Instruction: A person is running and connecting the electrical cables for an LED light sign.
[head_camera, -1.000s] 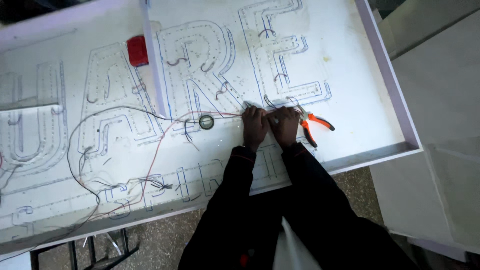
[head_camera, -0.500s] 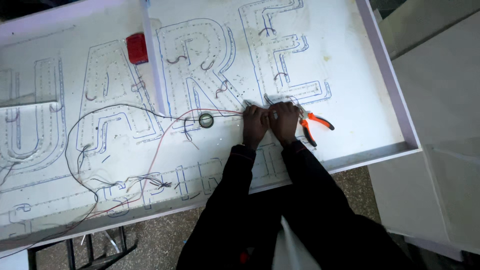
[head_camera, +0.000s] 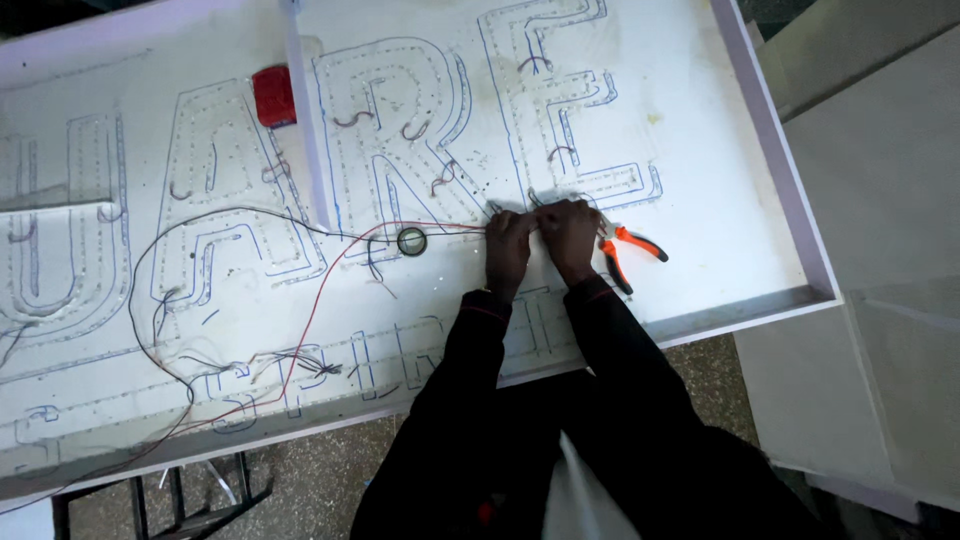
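Hands meet on the thin red wire (head_camera: 440, 228) beside the small round tape roll (head_camera: 411, 241): left hand (head_camera: 508, 250) and right hand (head_camera: 569, 235) both pinch it. Orange-handled pliers (head_camera: 622, 250) lie just right of the roll. Many loose wires on the white sign panel (head_camera: 760, 150) seem not yet joined.

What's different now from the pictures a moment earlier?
Very little. The left hand and right hand stay close together on the white sign panel, pinching at the thin wires; the fingers shifted only slightly. The orange-handled pliers, small tape roll and red box lie where they were.
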